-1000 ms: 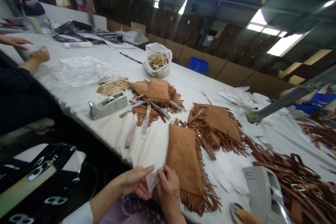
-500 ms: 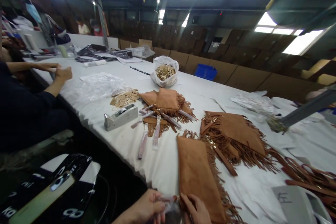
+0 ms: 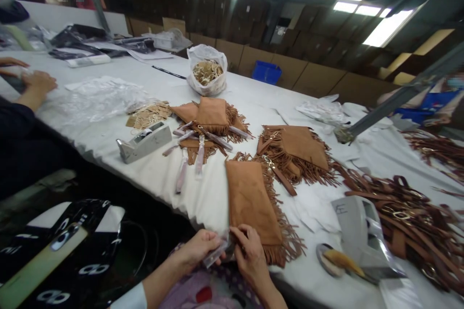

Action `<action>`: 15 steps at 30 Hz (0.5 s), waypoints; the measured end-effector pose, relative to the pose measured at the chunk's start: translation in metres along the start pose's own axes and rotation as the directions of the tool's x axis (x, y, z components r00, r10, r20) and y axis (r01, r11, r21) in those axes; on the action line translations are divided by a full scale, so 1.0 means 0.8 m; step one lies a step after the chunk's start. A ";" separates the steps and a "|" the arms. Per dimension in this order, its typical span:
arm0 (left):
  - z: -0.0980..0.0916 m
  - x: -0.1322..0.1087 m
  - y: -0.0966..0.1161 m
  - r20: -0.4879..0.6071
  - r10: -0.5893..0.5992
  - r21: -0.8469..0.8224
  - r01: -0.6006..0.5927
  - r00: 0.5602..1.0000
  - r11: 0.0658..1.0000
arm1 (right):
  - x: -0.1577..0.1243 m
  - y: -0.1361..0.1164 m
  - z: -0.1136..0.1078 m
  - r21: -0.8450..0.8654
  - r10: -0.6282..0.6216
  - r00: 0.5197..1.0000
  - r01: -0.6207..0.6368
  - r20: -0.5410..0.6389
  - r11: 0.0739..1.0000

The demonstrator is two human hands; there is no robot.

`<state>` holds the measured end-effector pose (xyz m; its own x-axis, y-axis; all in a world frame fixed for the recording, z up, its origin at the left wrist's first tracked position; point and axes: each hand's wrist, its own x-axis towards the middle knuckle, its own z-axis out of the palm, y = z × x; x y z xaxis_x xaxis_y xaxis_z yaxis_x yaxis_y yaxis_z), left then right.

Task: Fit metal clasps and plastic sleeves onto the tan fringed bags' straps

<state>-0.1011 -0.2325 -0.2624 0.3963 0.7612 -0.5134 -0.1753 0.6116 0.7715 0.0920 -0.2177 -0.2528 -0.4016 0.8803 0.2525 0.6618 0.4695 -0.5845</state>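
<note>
A brown suede fringed bag (image 3: 253,203) lies at the table's front edge. Just off its lower left side, my left hand (image 3: 203,248) pinches a clear plastic sleeve (image 3: 216,252). My right hand (image 3: 251,253) is close beside it, fingers curled at the bag's edge; what they grip is hidden. Farther back is a pile of fringed bags (image 3: 213,115), with plastic-wrapped straps (image 3: 200,154) hanging from it. To the right of the front bag lies another fringed stack (image 3: 299,147) with a short strap and gold-coloured clasp.
A grey tape dispenser (image 3: 147,142) stands at left by tan tags (image 3: 148,115). More tags fill a white plastic bag (image 3: 206,70). A second dispenser (image 3: 357,222), a tape roll (image 3: 329,260) and brown straps (image 3: 409,222) lie at right. A co-worker's hand (image 3: 39,82) shows at far left.
The view has tilted down and swung a little right, so more of my forearms and the straps at right show. My hands still work close together beside the front bag.
</note>
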 end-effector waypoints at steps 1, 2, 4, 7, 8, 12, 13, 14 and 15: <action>0.003 0.002 0.001 -0.004 0.000 0.026 0.000 1.000 1.000 | -0.001 0.001 0.000 0.023 0.007 1.000 -0.007 -0.006 1.000; 0.005 0.003 0.003 -0.017 0.000 0.051 0.001 1.000 0.999 | -0.001 0.001 0.001 0.045 0.013 1.000 -0.012 -0.010 0.999; 0.011 0.005 0.008 -0.059 0.004 0.092 0.001 0.998 0.996 | -0.001 0.003 0.002 0.087 0.016 1.000 -0.014 -0.016 0.996; 0.015 0.006 0.016 -0.098 0.022 0.147 -0.008 0.995 0.989 | -0.004 0.008 -0.001 0.142 0.014 1.000 -0.011 -0.023 0.990; 0.014 0.006 0.018 -0.105 0.025 0.159 -0.008 0.994 0.987 | -0.005 0.011 -0.003 0.154 0.018 1.000 -0.014 -0.023 0.988; 0.008 0.004 0.020 -0.091 0.018 0.152 -0.004 0.996 0.988 | -0.013 0.019 -0.018 0.177 0.056 0.998 -0.054 -0.009 0.983; 0.007 0.003 0.018 -0.079 0.019 0.138 -0.008 0.997 0.990 | -0.015 0.020 -0.022 0.182 0.061 0.998 -0.060 -0.003 0.981; 0.007 0.003 0.015 -0.068 0.022 0.120 -0.014 0.997 0.993 | -0.016 0.021 -0.025 0.189 0.061 0.998 -0.061 0.005 0.980; 0.007 0.003 0.012 -0.059 0.025 0.099 -0.019 0.998 0.995 | -0.016 0.021 -0.028 0.197 0.058 0.998 -0.060 0.016 0.979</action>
<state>-0.0968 -0.2258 -0.2542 0.3381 0.7877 -0.5150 -0.0928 0.5725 0.8146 0.1226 -0.2198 -0.2486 -0.3723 0.9049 0.2062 0.5471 0.3934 -0.7388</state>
